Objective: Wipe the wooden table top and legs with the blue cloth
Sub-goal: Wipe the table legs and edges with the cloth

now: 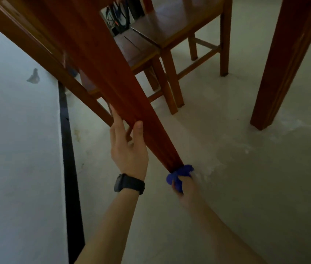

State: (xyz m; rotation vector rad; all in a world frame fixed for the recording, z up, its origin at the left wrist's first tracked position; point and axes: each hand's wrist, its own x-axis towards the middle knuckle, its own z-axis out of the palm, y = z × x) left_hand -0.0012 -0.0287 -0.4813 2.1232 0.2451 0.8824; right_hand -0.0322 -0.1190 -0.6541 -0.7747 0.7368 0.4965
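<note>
A pale floor fills most of the view, with chalky white patches just beyond the right fingers. The near table leg runs diagonally through the frame, from above the left fingers down to the right ones. A second leg stands well apart, far off to the right of both hands. Two wooden chairs sit behind the near leg, beyond the left fingers. The tabletop itself is out of view.

The left hand grasps the near leg partway up, with its thumb on the front face and its fingers wrapped round the back. A dark watch sits on that wrist. The right hand, blurred, has its fingers clenched round the blue cloth. The cloth is bunched against the very foot of the leg, at floor level.

The step in hand looks like wiping the bottom of this leg.

- **Dirt from the floor:** the cloth sits so low that it may drag over the floor and pick up the white residue. The next upward stroke would then smear that back onto the wood.
- **Missed faces:** bunched this tightly, the cloth likely covers only the faces nearest the right fingers, so the far sides could be missed.
- **Patch under the bracing hand:** the wood under the left fingers will stay unwiped unless that grasp shifts.
</note>
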